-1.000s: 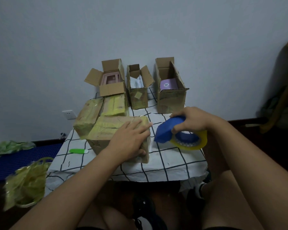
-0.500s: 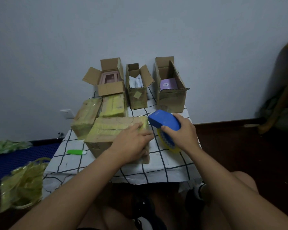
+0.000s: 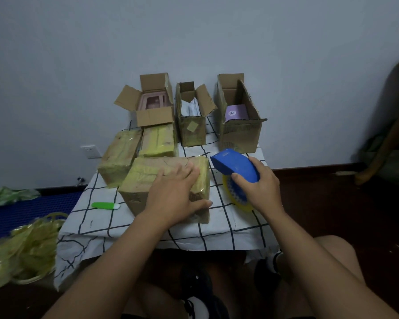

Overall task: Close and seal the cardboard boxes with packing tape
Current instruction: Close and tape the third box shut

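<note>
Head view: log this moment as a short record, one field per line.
left hand: left hand rests flat on the taped box
right hand: right hand grips the blue tape dispenser beside that box
sealed boxes: three, front left of the table
open boxes: three along the back, flaps up, e.g. the right open box
loose item: green cutter on the cloth

Head view, forward and down, table (image 3: 219,238) close
</note>
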